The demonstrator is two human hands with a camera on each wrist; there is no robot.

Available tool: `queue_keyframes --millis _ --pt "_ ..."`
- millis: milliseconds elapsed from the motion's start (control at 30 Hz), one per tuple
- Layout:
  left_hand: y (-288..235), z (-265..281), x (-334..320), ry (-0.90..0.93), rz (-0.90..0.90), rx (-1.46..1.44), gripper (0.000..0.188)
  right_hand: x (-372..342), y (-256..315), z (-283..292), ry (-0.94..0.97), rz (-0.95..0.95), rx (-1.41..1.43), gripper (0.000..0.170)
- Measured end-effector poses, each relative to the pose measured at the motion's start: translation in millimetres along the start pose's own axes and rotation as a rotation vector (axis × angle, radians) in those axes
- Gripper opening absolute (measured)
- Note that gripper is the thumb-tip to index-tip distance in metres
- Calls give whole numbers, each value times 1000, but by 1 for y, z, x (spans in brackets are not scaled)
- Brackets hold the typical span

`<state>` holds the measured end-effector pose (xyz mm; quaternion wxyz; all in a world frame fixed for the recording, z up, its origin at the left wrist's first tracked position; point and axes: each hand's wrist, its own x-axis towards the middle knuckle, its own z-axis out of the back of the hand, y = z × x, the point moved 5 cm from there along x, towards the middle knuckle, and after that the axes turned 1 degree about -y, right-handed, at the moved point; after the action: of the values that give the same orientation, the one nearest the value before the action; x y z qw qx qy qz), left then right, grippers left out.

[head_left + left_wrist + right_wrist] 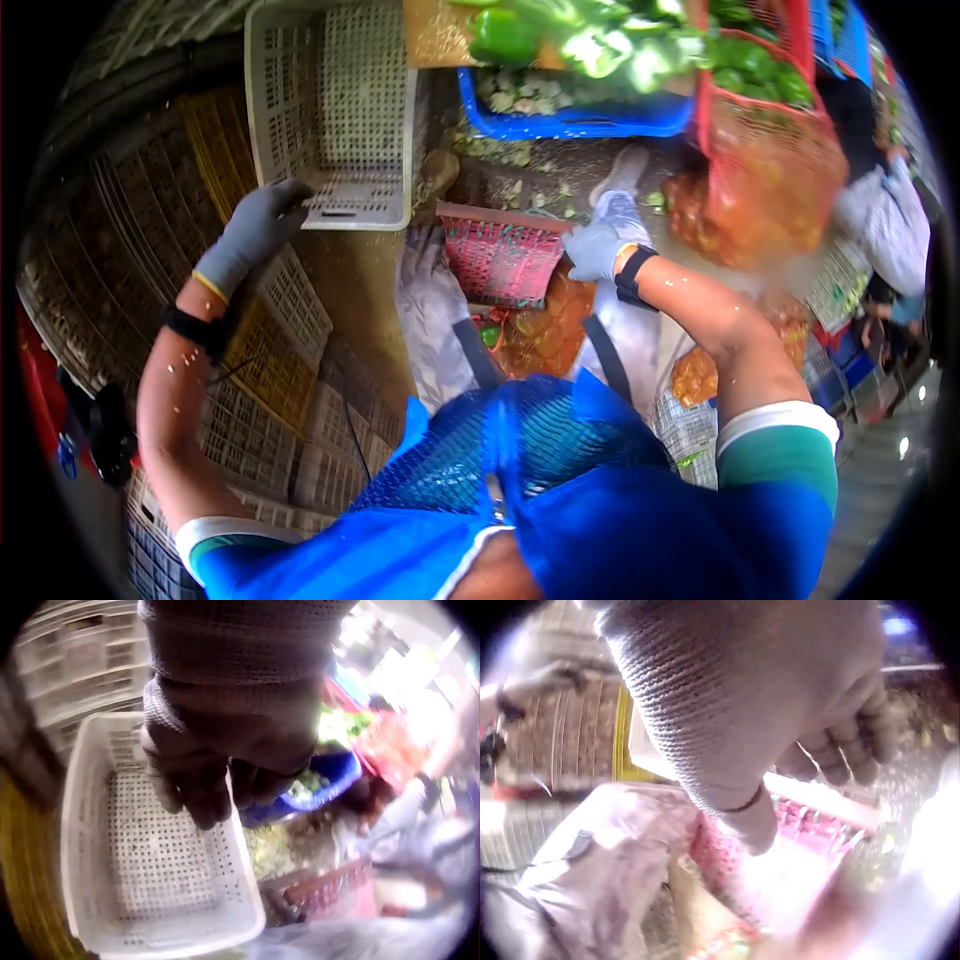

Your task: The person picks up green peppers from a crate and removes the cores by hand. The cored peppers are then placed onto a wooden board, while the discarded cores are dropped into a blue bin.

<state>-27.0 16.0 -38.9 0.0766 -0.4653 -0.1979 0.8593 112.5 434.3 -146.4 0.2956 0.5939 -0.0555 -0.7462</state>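
My left hand (256, 232), in a grey knit glove, hovers by the near left corner of a pale plastic crate (262, 130). In the left wrist view its fingers hang loosely over the crate (244, 900), whose perforated floor is bare. The right hand (596, 250), gloved too, is at the right end of a pink woven panel (505, 262) with a brown bar along its top, between the knees. In the right wrist view, thumb and fingers stand apart over the pink weave (802, 862) and grip nothing that shows.
Ahead, green peppers (600, 45) lie on a board over a blue tub (580, 125) of pale scraps. Red mesh bags (770, 150) stand to its right. Stacked crates (120, 220) line the left. An orange net sack (550, 330) lies below the panel; another person (885, 210) is at right.
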Motion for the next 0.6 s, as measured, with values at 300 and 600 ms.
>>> queue_keyframes --millis 300,600 --pt "-107 -131 188 6 -299 -245 26 144 -18 -89 -52 41 441 53" --pt "-284 -3 69 745 -972 -941 26 121 -92 -92 -34 162 308 53"
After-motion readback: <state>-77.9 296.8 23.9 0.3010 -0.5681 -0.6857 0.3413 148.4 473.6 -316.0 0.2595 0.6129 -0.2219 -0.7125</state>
